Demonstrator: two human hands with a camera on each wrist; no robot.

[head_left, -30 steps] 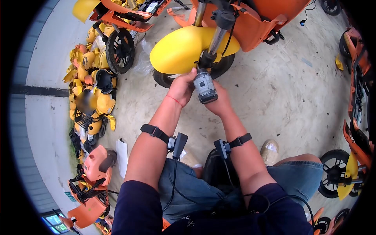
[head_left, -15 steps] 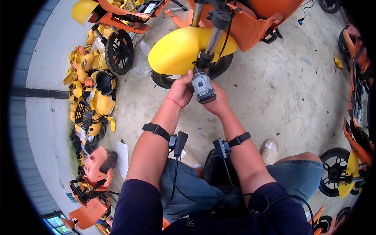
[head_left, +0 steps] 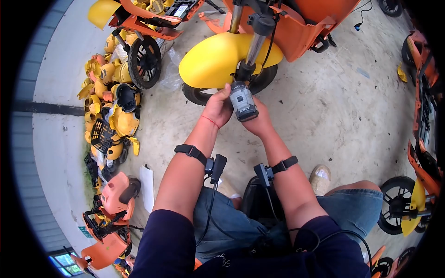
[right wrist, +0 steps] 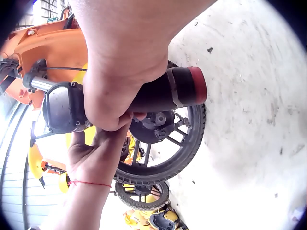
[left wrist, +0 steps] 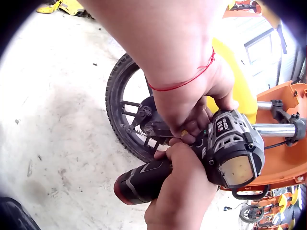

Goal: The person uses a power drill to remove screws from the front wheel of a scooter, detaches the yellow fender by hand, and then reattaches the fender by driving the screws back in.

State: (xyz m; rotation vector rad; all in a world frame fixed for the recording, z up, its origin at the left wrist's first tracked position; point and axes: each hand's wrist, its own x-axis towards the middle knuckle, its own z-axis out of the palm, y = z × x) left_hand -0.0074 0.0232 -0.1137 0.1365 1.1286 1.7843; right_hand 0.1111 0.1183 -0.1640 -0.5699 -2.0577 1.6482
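My right hand [head_left: 259, 121] grips the black handle of a grey and black cordless drill [head_left: 244, 103]. The red-bottomed battery end [left wrist: 123, 189] of the drill points away from its head in the left wrist view. My left hand [head_left: 217, 109] holds the nose of the drill, thumb along its side and fingers curled in at the front. The drill's front end is right at the lower edge of a yellow front fender [head_left: 206, 62], beside the fork leg [head_left: 254, 50] of an orange scooter. The drill's tip is hidden. Below the fender shows the black front wheel [left wrist: 115, 91].
A second orange scooter with a black wheel [head_left: 144, 62] stands at the upper left. Yellow helmets and plastic parts [head_left: 124, 121] are heaped along the left wall. More orange scooters [head_left: 419, 148] line the right side. A white sheet [head_left: 146, 187] lies on the concrete floor.
Both hands and the drill stay at the fender's lower edge. My left forearm has shifted slightly to the right, and the head view has swayed a little.
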